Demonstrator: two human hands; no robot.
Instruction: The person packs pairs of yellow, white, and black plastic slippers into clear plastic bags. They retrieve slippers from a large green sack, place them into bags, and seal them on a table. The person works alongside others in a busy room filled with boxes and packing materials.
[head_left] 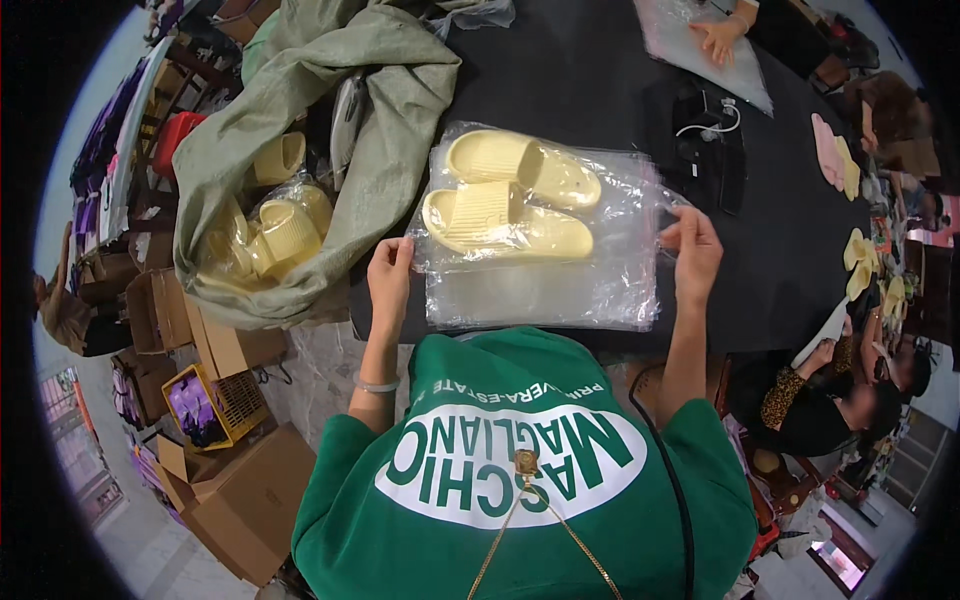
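Note:
A pair of pale yellow slides (508, 225) lies inside a clear plastic bag (615, 180) on the dark table. Toes point left, heels right, one slide above the other. My left hand (392, 268) pinches the bag's lower left edge between thumb and fingers. At the bag's right end, the fingers of my right hand (693, 248) are closed on the crinkled plastic. Beneath the bagged slides is a stack of flat clear bags (540, 298), close to the table's front edge.
Left of the table, a grey-green woven sack (370, 215) holds several bagged yellow slides (290, 230). A black device with a white cable (712, 128) sits right. Another person's hand (718, 40) rests on clear sheets. Pink and yellow slides (828, 150) lie far right; cardboard boxes (245, 500) stand lower left.

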